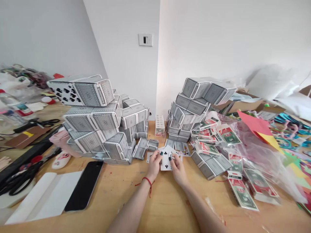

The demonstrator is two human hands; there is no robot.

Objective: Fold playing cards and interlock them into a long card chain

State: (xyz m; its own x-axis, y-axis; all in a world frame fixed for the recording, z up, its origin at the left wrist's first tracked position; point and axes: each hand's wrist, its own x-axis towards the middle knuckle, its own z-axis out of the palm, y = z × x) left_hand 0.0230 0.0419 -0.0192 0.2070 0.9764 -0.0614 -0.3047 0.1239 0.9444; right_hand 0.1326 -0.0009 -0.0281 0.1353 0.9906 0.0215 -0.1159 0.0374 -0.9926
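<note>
Between my two hands, a few playing cards [166, 160] face me, the front one showing club pips. My left hand [155, 161] pinches their left edge with the thumb on top, and a red string bracelet circles that wrist. On the opposite edge, my right hand [178, 166] grips the cards between thumb and fingers. More loose cards [185, 149] lie just behind my hands on the table. A small block of folded cards [143, 148] sits to the left of them, and another folded-card block [211, 163] rests to the right.
Stacked folded-card blocks rise at left [97, 119] and right [187, 106]. Red-and-green card boxes [241, 194] and plastic wrap [257, 152] cover the right side. At left lie a black phone [84, 186], white paper [46, 197] and scissors [24, 174]. A clear case [159, 126] stands near the wall.
</note>
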